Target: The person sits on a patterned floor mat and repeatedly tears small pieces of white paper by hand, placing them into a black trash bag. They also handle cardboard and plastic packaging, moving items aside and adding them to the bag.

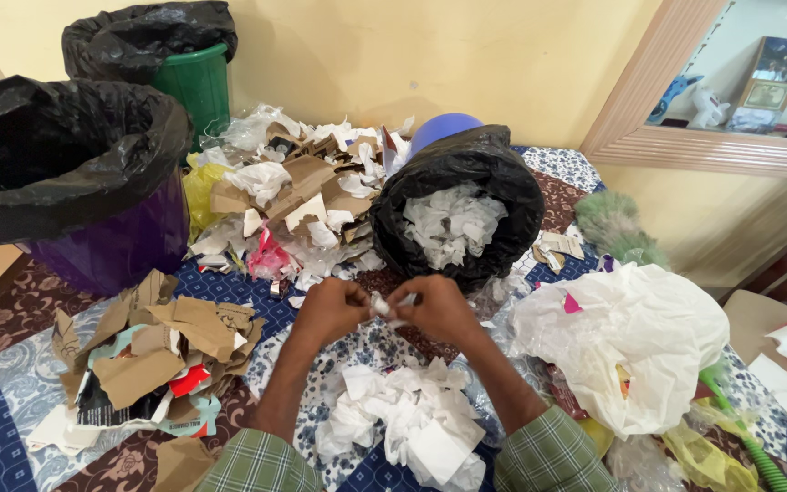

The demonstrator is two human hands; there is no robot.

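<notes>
My left hand (pixel 332 308) and my right hand (pixel 441 310) meet in the middle of the view, both pinching one small white scrap of paper (pixel 386 304) between the fingertips. Below my hands lies a heap of torn white paper pieces (pixel 407 417) on the patterned cloth (pixel 229 293). Just beyond my hands stands a blue bin lined with a black bag (pixel 466 173), tilted toward me and holding crumpled white paper (pixel 453 223).
A purple bin with a black liner (pixel 66 173) stands at the left, a green bin (pixel 195 82) behind it. Cardboard scraps (pixel 161 351) lie front left, mixed paper and cardboard (pixel 293 196) at the back. A white plastic bag (pixel 630 342) lies at the right.
</notes>
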